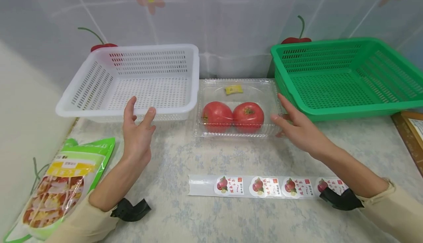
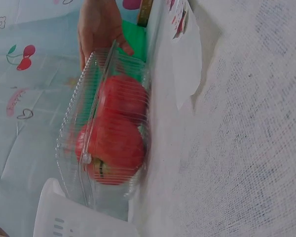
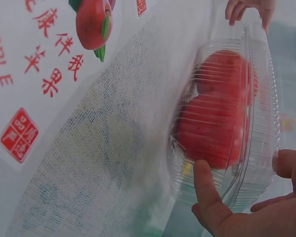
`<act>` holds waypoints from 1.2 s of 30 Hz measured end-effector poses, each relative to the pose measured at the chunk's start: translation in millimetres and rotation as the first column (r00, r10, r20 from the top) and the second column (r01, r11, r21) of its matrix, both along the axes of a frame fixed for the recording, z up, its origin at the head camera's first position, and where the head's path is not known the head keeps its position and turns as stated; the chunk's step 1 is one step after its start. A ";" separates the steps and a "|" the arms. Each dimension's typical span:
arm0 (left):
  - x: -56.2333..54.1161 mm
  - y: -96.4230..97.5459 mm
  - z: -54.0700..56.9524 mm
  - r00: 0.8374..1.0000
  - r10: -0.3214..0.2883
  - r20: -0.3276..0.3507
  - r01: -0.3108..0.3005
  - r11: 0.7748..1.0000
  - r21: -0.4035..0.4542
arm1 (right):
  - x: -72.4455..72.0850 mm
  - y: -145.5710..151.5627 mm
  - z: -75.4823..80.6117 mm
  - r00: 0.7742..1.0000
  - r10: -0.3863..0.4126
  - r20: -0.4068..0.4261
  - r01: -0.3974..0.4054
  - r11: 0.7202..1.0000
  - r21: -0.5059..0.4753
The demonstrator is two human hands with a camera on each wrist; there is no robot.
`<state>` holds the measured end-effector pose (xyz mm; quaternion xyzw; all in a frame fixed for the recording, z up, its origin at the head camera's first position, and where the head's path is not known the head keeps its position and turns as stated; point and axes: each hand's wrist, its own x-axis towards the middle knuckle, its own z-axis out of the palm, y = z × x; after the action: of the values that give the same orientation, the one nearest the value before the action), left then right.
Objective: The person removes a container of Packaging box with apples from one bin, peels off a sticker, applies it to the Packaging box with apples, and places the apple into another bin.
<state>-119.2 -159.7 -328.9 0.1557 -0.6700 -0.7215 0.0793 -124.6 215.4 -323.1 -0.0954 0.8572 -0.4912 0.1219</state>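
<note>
A clear plastic clamshell box (image 1: pixel 238 134) with its lid down holds two red apples (image 1: pixel 248 116) side by side and a small yellow packet (image 1: pixel 234 89). At the box's right end is my right hand (image 1: pixel 299 131), thumb and fingers extended, fingertips right at the side wall; the right wrist view shows these fingers (image 3: pixel 212 200) spread beside the plastic. My left hand (image 1: pixel 137 138) is raised in front of the white basket (image 1: pixel 148 112), fingers loosely spread, with nothing in it. It stands to the left of the box, apart from it.
A green basket (image 1: pixel 347 111) stands right of the box. A strip of apple stickers (image 1: pixel 205 186) lies in front, partly under the right wrist strap. At left is a green food bag (image 1: pixel 66 184). A patterned curtain (image 1: pixel 231 26) hangs behind; a brown-framed item (image 1: pixel 409 133) lies far right.
</note>
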 end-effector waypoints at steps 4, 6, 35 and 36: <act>-0.8 -0.1 -1.3 1.000 -0.011 -0.020 0.011 1.000 -0.003 | 4.2 1.9 0.0 0.998 0.012 -0.058 -0.012 1.000 -0.011; -1.6 0.1 -2.1 0.999 -0.014 -0.029 0.014 1.000 -0.002 | 6.1 2.7 0.6 0.997 0.011 -0.079 -0.011 1.000 -0.003; 61.6 27.3 -24.6 0.651 -0.737 0.183 0.711 0.507 -0.487 | 78.3 -75.7 -20.4 0.850 0.351 -0.392 -0.293 0.935 0.201; 61.9 27.3 -27.1 0.630 -0.752 0.194 0.724 0.478 -0.497 | 77.5 -79.5 -23.3 0.853 0.382 -0.356 -0.325 0.922 0.212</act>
<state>-57.3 -132.3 -355.9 -0.1940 -0.8401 -0.4728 -0.1817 -47.1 136.0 -346.4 -0.3385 0.8649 -0.3680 0.0434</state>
